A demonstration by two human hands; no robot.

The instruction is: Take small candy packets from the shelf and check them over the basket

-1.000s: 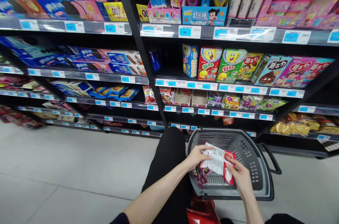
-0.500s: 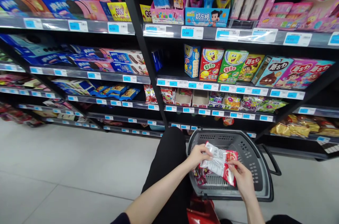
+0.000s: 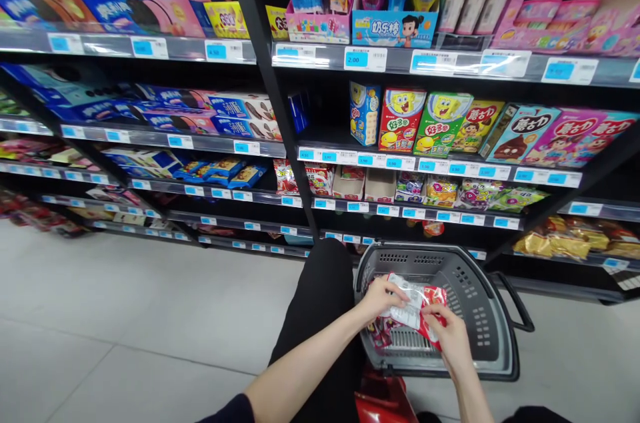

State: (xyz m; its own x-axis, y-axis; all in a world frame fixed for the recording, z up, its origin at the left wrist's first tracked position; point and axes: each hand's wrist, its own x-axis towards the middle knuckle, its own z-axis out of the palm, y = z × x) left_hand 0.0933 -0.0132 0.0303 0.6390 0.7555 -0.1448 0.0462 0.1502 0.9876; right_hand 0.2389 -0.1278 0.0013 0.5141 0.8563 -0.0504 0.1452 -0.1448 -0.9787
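Both hands grip a red and white candy packet point(image 3: 415, 306) above a grey shopping basket point(image 3: 480, 316). My left hand point(image 3: 381, 298) pinches its left end, and my right hand point(image 3: 447, 328) pinches the right end. The printed back of the packet, mostly white, faces up. Beneath it in the basket's left part lie dark red packets point(image 3: 383, 333), partly hidden by the left hand and the held packet.
Shelves ahead carry blue cookie boxes point(image 3: 150, 16), cartoon snack boxes point(image 3: 403, 120) and bagged candies point(image 3: 440, 191). My black-clad knee point(image 3: 325, 276) is left of the basket. A red shiny object point(image 3: 383, 400) is below it. The basket's handle point(image 3: 517, 303) sticks out right.
My hands have drawn slightly closer together on the packet, the left shifting right and the right shifting left. The packet looks more bunched. The view has shifted slightly.
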